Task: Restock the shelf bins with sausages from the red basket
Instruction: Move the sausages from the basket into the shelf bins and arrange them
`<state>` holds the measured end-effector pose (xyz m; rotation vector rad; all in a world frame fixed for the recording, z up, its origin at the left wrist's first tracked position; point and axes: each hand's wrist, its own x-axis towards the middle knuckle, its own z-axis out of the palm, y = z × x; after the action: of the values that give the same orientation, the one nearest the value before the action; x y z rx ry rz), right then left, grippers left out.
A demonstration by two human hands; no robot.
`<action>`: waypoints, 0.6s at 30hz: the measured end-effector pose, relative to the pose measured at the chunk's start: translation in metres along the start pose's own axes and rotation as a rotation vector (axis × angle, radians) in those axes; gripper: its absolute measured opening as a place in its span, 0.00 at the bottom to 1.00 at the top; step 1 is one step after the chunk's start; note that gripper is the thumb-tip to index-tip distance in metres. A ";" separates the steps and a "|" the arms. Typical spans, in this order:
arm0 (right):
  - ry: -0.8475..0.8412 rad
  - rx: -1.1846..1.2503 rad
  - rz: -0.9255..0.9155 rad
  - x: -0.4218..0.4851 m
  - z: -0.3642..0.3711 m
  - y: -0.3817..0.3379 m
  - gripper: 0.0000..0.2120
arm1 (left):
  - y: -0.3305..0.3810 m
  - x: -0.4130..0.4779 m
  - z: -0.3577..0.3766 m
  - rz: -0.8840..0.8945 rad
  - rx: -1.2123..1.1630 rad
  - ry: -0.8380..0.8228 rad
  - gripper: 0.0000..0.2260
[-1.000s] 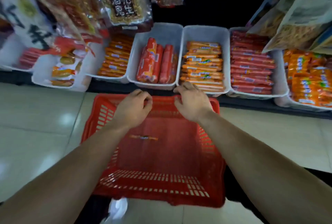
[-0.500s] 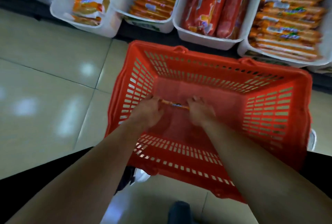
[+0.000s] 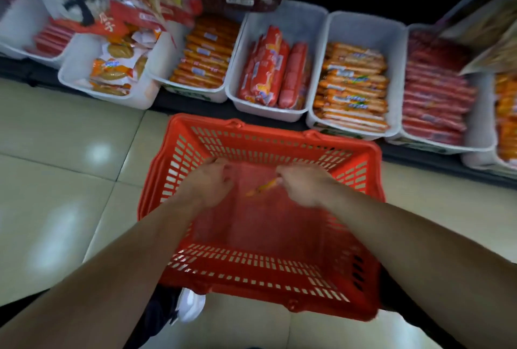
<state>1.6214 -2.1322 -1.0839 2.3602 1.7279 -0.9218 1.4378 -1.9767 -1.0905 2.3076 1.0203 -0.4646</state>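
Right hand [image 3: 306,185] pinching a thin orange-wrapped sausage stick [image 3: 263,188], left hand [image 3: 209,181] loosely curled and empty, both over slotted red plastic basket [image 3: 251,276], white plastic shelf bins [image 3: 282,16] beyond.

Red basket [image 3: 260,237] on floor before white shelf bins [image 3: 275,69]; one thin orange sausage [image 3: 263,188] tilted over basket's interior, blurred.

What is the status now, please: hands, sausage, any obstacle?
Right hand pinching thin orange sausage over red basket. Left hand beside, apparently empty. Bins unobstructed.
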 end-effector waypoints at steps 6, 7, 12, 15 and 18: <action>0.320 0.283 0.147 -0.052 -0.092 0.079 0.11 | 0.068 -0.009 -0.047 0.111 -0.059 0.173 0.14; 0.379 0.372 0.198 -0.054 -0.097 0.093 0.11 | 0.074 -0.008 -0.050 0.126 -0.058 0.185 0.14; 0.464 0.378 0.451 -0.034 -0.100 0.147 0.16 | 0.099 0.010 -0.057 0.172 -0.047 0.178 0.13; 0.422 0.078 0.584 -0.024 -0.089 0.162 0.25 | 0.118 0.031 -0.053 0.208 -0.073 0.184 0.13; 0.386 0.033 0.429 -0.010 -0.073 0.171 0.32 | 0.144 0.060 -0.041 0.269 -0.037 0.168 0.12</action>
<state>1.8017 -2.1737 -1.0671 2.9095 1.2077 -0.4544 1.5889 -1.9965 -1.0378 2.4353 0.7686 -0.1454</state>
